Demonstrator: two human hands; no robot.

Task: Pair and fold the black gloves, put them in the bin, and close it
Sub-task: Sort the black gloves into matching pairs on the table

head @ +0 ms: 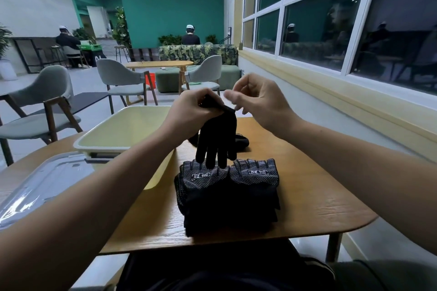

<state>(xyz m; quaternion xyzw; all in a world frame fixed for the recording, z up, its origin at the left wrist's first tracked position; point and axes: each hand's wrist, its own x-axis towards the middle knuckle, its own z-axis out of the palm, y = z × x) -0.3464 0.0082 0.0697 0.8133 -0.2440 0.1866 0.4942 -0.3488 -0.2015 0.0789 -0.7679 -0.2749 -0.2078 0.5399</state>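
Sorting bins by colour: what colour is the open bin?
Pale yellow bin, clearest in the head view.

Matt knit cloth gloves (227, 186) with rubbery dots lie on grained wood table (319, 203); glossy plastic bin (113, 143).

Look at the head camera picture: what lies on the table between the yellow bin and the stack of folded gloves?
Nothing: in the head view, bare table separates the bin from the glove stack.
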